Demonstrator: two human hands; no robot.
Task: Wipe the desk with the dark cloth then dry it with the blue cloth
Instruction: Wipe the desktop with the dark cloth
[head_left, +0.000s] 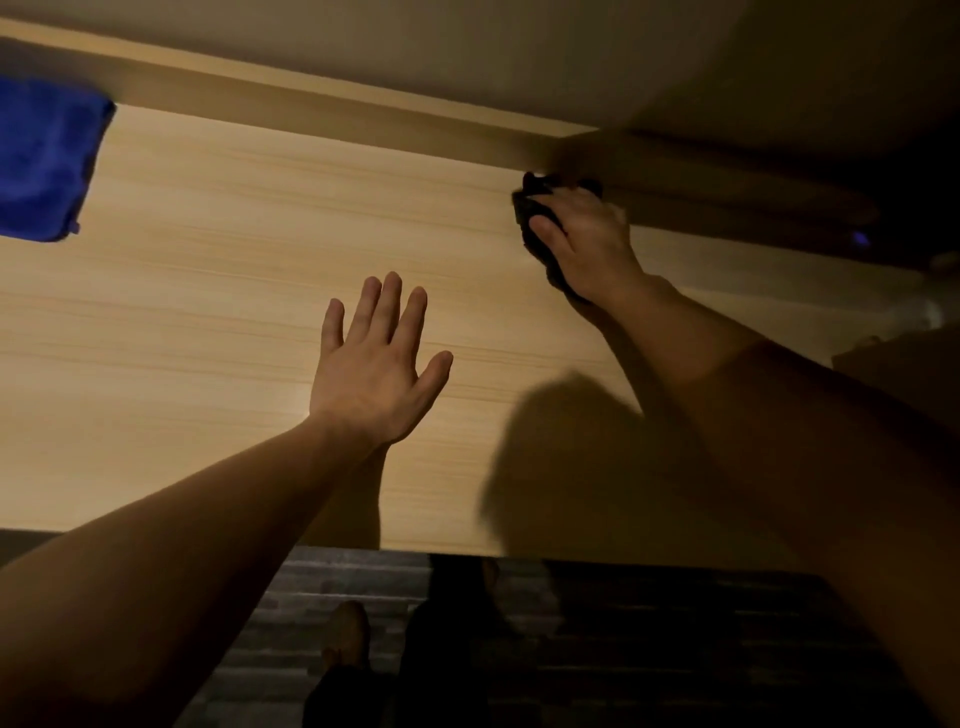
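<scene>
The right hand (587, 239) clenches the soft, bunched dark cloth (537, 213) at two o'clock on the desk (208, 312), best pressed under a flat palm, while the left hand (374, 374) hovers open and the limp blue cloth (41, 156) lies at ten o'clock.

Right hand (587, 239) presses dark cloth (535, 213) on desk (208, 322), blue cloth (44, 156) far left

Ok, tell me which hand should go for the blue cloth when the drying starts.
Left, probably. The left hand is open and empty over the middle of the desk, on the side where the blue cloth lies at the far left. The right hand is busy pressing the dark cloth at the far right.
</scene>
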